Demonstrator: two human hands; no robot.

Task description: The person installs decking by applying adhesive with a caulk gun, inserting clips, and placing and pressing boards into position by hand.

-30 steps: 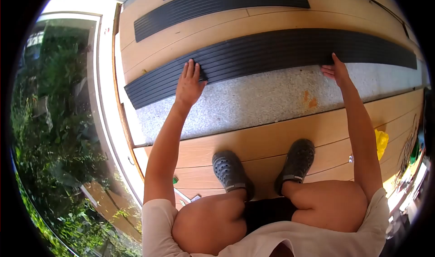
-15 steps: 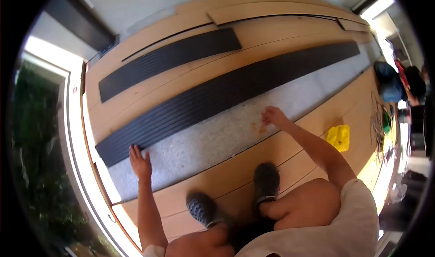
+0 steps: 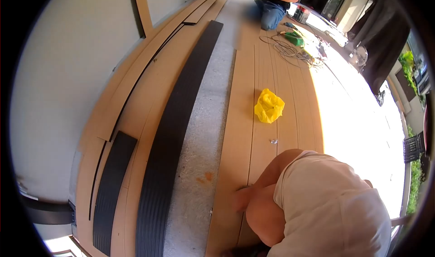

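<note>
My right hand (image 3: 240,201) hangs low beside my bent knee, over the tan floor planks (image 3: 233,166); its fingers are blurred and partly hidden. My left hand is out of view. Left of my right hand runs a strip of bare concrete (image 3: 195,157). Along that strip lies a long dark ribbed board (image 3: 170,121), ridged side up. A shorter dark ribbed board (image 3: 113,189) rests on the planks farther left.
A crumpled yellow plastic bag (image 3: 269,106) sits on the planks ahead, with small shiny pieces (image 3: 273,141) nearer me. Beyond are tangled cords (image 3: 290,53) and a green object (image 3: 294,38). Another person (image 3: 274,7) kneels at the far end, holding something red. A wall (image 3: 72,75) borders the left.
My view has swung right, along the boards' length. My right hand has drawn back from over the concrete to beside my knee. My left hand has left the view.
</note>
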